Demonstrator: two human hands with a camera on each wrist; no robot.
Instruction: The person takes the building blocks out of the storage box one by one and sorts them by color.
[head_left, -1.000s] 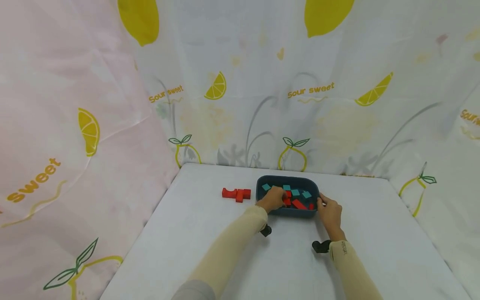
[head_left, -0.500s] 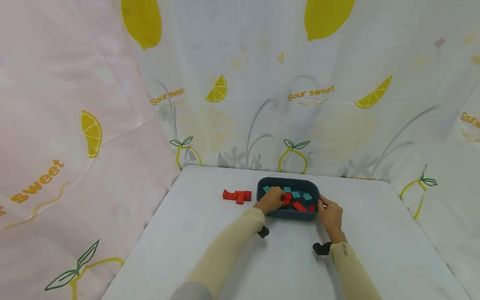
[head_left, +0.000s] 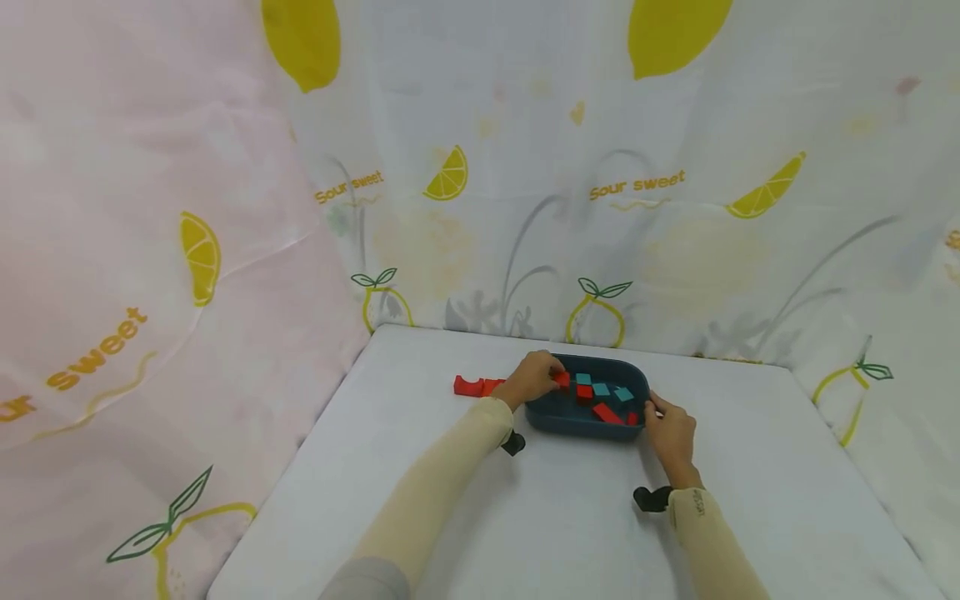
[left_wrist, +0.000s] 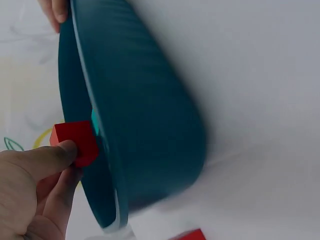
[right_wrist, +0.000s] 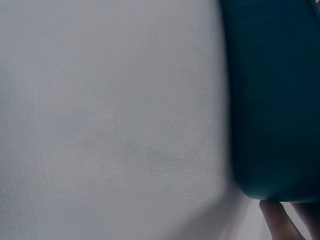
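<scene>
Now red block (left_wrist: 82, 132) — bright, plain — pinched by left hand (head_left: 531, 377); right hand (head_left: 672, 432) grips teal bin (head_left: 585, 427).

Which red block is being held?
The red block pinched in the left hand, up by the rim of the blue tray. The other visible red blocks lie in the tray or on the table, unheld.

Behind the far edge of a white table (head_left: 577, 525) rises a pale cloth (head_left: 510, 100) printed with yellow lemons (head_left: 675, 35), lemon slices (head_left: 447, 175) and the orange words "Sour sweet" (head_left: 637, 185). A pinkish cloth (head_left: 97, 208) hangs along the left side, with a leafy lemon outline (head_left: 189, 500) low on it.
</scene>
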